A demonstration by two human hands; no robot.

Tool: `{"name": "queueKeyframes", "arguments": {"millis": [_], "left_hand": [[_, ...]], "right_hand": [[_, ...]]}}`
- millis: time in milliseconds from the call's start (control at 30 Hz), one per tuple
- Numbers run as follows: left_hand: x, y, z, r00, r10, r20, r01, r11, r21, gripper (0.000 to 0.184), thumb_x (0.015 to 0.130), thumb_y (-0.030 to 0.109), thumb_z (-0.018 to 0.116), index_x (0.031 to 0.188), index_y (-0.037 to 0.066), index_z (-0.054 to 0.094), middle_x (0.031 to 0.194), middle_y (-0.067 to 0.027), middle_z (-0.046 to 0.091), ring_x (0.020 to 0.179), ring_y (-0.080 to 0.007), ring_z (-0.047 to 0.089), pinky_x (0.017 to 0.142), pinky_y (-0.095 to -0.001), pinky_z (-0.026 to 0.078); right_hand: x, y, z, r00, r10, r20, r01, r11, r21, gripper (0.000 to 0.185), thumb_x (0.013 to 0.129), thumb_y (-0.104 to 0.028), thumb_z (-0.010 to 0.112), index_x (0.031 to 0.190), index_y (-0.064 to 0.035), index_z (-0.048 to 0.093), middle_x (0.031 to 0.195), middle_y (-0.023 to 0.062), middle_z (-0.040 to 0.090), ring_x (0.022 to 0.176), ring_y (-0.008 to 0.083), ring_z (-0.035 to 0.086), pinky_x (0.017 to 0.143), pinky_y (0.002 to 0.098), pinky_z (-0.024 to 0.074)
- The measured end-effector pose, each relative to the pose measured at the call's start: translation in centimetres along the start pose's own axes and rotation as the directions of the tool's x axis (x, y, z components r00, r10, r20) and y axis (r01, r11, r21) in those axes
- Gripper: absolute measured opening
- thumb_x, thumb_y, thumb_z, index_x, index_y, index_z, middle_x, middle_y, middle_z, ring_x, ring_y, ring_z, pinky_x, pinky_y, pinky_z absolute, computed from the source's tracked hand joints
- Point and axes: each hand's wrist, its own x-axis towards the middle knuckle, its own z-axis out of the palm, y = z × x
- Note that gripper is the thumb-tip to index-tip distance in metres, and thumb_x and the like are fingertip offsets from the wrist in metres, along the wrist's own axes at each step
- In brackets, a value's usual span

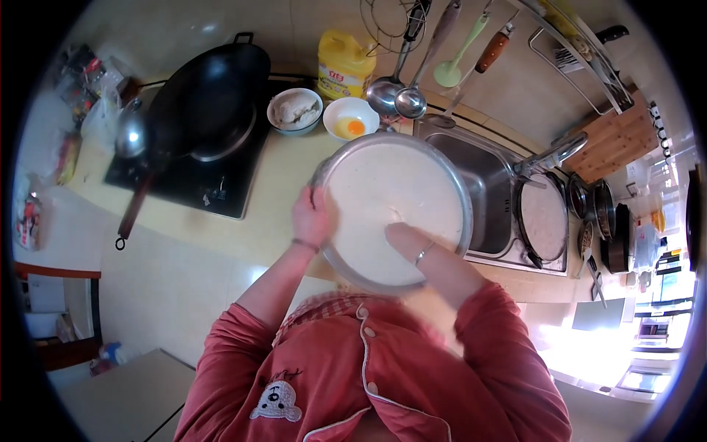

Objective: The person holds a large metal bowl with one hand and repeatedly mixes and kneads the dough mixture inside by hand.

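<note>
A wide metal basin (465, 188) full of white, milky liquid (375, 191) is in front of my body at the counter's edge, between the stove and the sink. My left hand (312, 215) is closed on the basin's left rim. Into the liquid near the middle dips my right hand (403, 237), sunk to about the wrist; its fingers are hidden below the surface. Just beyond the basin is a white bowl (331, 112) with a cracked raw egg (356, 128) in it. Beside that bowl stands another white bowl (283, 127) holding a pale, lumpy food.
A black wok (210, 96) rests on the cooktop (232, 180) at left, its handle pointing toward me. Behind the bowls stands a yellow oil jug (345, 66). Ladles (384, 96) hang above. At right are the sink (482, 177), a faucet (552, 155) and a round pan (543, 214).
</note>
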Motion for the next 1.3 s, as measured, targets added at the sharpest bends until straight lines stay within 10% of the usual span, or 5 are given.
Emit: {"name": "queueKeyframes", "arguments": {"millis": [800,1000,1067,1200,1300], "left_hand": [[-0.1,0.5,-0.2,0.999,-0.034,0.026,0.036,0.998,-0.058,0.029,0.087,0.027,0.044,0.091,0.000,0.054,0.081,-0.0229,0.057,0.076,-0.0386,0.056,0.066,-0.0410,0.044],[0.0,-0.2,0.1,1.000,-0.010,0.018,0.010,0.999,-0.031,0.029,0.087,0.027,0.044,0.091,0.000,0.054,0.077,-0.0197,0.057,0.072,-0.0331,0.055,0.065,-0.0378,0.043],[0.0,-0.4,0.2,1.000,-0.003,0.010,0.003,1.000,-0.021,0.029,0.088,0.027,0.045,0.091,-0.001,0.054,0.074,-0.0167,0.057,0.068,-0.0274,0.055,0.064,-0.0344,0.043],[0.0,-0.3,0.2,1.000,0.000,0.011,0.000,0.999,-0.035,0.029,0.088,0.026,0.045,0.090,-0.001,0.054,0.073,-0.0166,0.056,0.067,-0.0273,0.054,0.063,-0.0344,0.043],[0.0,-0.2,0.1,1.000,-0.007,0.018,0.008,0.999,-0.033,0.028,0.088,0.026,0.045,0.090,-0.001,0.054,0.073,-0.0162,0.056,0.067,-0.0264,0.054,0.063,-0.0339,0.043]], "right_hand": [[-0.6,-3.5,0.6,0.991,0.101,0.084,-0.117,0.970,0.214,0.022,0.075,-0.006,0.046,0.089,0.0056,0.057,0.088,0.0238,0.058,0.084,0.0359,0.056,0.076,0.0396,0.0446],[-1.0,-3.0,-2.1,0.936,-0.027,-0.350,0.074,0.990,0.122,0.026,0.083,-0.019,0.049,0.094,0.0029,0.058,0.084,0.0172,0.061,0.077,0.0288,0.058,0.071,0.0355,0.0452],[-2.0,-4.3,-4.3,0.934,0.348,-0.078,-0.125,0.523,0.843,0.031,0.087,-0.028,0.048,0.093,0.0008,0.059,0.076,0.0088,0.060,0.067,0.0186,0.055,0.062,0.0286,0.0446],[-1.4,-2.9,-3.2,0.894,0.432,-0.120,-0.090,0.434,0.897,0.033,0.089,-0.032,0.046,0.085,-0.0016,0.059,0.070,0.0024,0.056,0.058,0.0119,0.050,0.053,0.0253,0.0413],[-1.9,-3.5,-5.2,0.859,0.499,0.113,-0.176,0.080,0.981,0.033,0.089,-0.033,0.046,0.074,-0.0055,0.055,0.060,0.0013,0.049,0.050,0.0114,0.045,0.045,0.0264,0.0364]]}}
